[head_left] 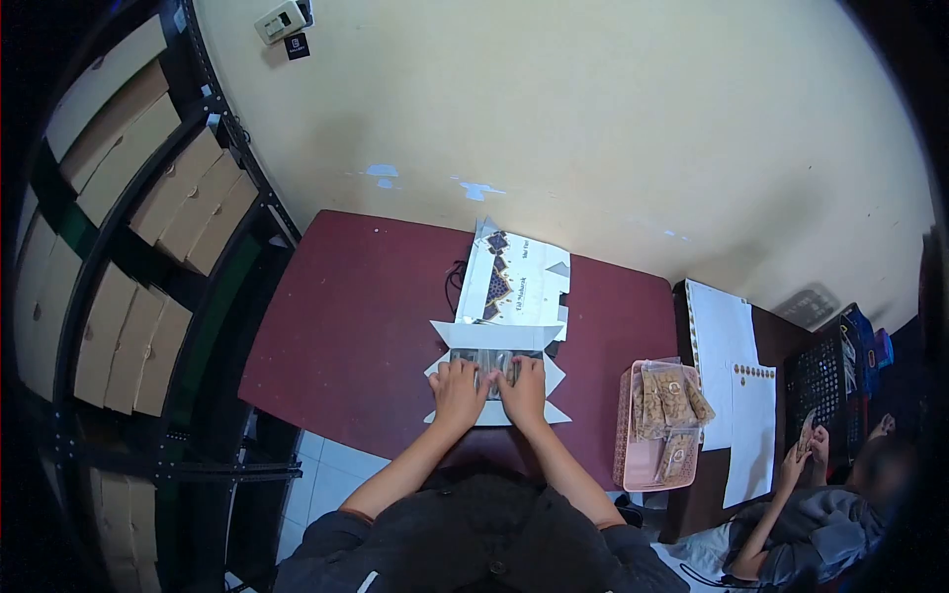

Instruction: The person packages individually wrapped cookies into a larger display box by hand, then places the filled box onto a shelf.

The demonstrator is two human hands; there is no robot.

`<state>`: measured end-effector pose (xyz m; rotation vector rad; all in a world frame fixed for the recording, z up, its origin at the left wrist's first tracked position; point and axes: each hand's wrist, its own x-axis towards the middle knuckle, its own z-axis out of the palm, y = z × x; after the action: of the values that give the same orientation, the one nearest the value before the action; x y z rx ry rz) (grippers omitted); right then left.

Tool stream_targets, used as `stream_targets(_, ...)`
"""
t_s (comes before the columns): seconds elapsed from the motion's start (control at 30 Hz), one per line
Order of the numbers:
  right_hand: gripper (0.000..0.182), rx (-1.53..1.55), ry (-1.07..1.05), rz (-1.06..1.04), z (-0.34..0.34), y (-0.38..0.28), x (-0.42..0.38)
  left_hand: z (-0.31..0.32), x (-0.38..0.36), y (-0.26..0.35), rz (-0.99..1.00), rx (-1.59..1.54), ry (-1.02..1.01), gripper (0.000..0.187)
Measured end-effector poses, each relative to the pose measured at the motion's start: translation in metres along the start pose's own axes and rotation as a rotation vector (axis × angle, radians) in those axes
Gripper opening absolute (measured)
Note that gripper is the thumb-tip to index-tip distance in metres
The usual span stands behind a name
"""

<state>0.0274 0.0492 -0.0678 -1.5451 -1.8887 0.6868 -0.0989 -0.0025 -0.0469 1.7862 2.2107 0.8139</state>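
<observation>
An open white cardboard box [494, 341] lies on the dark red table [356, 316], its patterned lid [514, 282] flipped back toward the wall. Both my hands rest side by side inside the box. My left hand [457, 383] presses flat on clear snack packets [484, 358] packed in the box. My right hand [524, 381] presses down on the same packets, fingers pointing away from me. The box's side flaps spread out around my hands.
A pink basket [633, 450] of bagged snacks stands at the table's right edge. White sheets [736, 395] cover a second table at the right, where another person [811, 504] sits. A black rack of cardboard boxes [148, 227] lines the left.
</observation>
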Motion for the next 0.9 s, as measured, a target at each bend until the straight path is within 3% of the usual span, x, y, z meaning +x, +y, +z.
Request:
stream_targets(0.1, 0.043, 0.006, 0.011, -0.028, -0.001, 0.002, -0.001, 0.001, 0.002, -0.001, 0.018, 0.014, -0.05, 0.028)
stream_targets(0.27, 0.042, 0.078, -0.017, 0.038, -0.007, 0.002, -0.001, 0.003, 0.006, -0.003, -0.037, -0.03, 0.164, 0.027)
stream_targets(0.33, 0.034, 0.1, 0.057, 0.028, -0.006, 0.002, -0.002, 0.004, 0.008, -0.004, -0.013, -0.011, 0.146, 0.021)
stream_targets(0.4, 0.03, 0.027, 0.053, 0.012, -0.006, 0.0, -0.003, 0.014, 0.009, -0.008, 0.13, 0.066, 0.028, 0.016)
stream_targets(0.43, 0.028, -0.045, 0.05, -0.004, -0.006, -0.003, -0.003, 0.019, 0.008, -0.005, 0.153, 0.121, 0.082, 0.016)
stream_targets(0.9, 0.017, 0.005, 0.038, -0.087, -0.008, 0.002, -0.005, 0.02, 0.009, 0.012, 0.042, 0.05, 0.004, 0.032)
